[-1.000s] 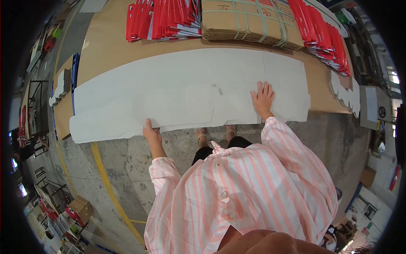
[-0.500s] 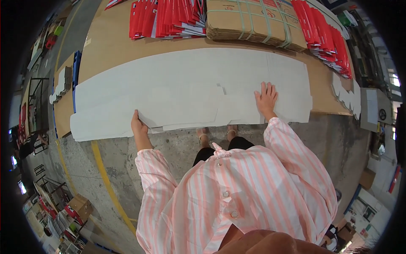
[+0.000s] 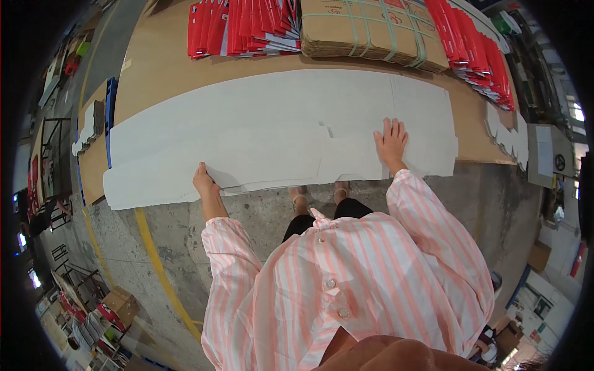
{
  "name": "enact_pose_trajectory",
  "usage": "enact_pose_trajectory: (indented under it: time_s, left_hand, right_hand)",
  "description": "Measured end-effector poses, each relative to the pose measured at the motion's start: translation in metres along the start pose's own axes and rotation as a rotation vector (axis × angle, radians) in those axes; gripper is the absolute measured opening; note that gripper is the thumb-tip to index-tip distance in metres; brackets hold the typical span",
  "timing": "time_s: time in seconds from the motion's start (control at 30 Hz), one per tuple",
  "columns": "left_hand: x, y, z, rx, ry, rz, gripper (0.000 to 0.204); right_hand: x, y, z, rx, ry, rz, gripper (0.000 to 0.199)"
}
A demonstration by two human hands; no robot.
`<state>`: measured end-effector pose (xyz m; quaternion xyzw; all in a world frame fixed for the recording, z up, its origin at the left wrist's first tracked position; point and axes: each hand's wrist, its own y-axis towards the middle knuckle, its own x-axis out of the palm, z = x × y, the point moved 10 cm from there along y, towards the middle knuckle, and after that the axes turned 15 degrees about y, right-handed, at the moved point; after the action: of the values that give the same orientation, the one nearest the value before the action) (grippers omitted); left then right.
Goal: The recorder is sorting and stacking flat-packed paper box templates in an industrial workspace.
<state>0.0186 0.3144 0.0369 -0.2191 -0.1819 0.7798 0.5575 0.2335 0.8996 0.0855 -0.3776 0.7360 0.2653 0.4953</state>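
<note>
A long white cardboard sheet [image 3: 260, 133] lies across a brown cardboard surface, with its near edge over the floor. It has a small slot right of its middle and a flap folded along the near edge. At that near edge, left of centre, my left hand [image 3: 206, 183] is closed on the sheet, thumb on top and the other fingers hidden beneath. My right hand [image 3: 391, 147] lies flat on the right part of the sheet, fingers stretched out and holding nothing.
Behind the sheet stand red-and-white folded packages [image 3: 247, 28], a strapped bundle of flat brown cartons [image 3: 371, 34] and more red packages [image 3: 473, 55]. Torn white cardboard scraps [image 3: 508, 133] lie at the right end. A blue edge [image 3: 112, 105] shows at the left.
My left hand has shifted slightly right along the near edge, and the flap there lies flatter against the sheet. My right hand rests in nearly the same place.
</note>
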Motion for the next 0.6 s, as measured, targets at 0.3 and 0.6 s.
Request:
enact_pose_trajectory:
  time_s: [0.3,0.6]
  left_hand:
    - [-0.008,0.008,-0.010,0.024,-0.052,-0.050,0.027]
    - [0.015,-0.006,-0.018,-0.070,-0.352,-0.201,0.028]
  right_hand:
    - [0.012,0.006,-0.004,-0.057,-0.075,-0.002,0.060]
    - [0.012,0.002,0.008,-0.104,-0.123,0.058,0.059]
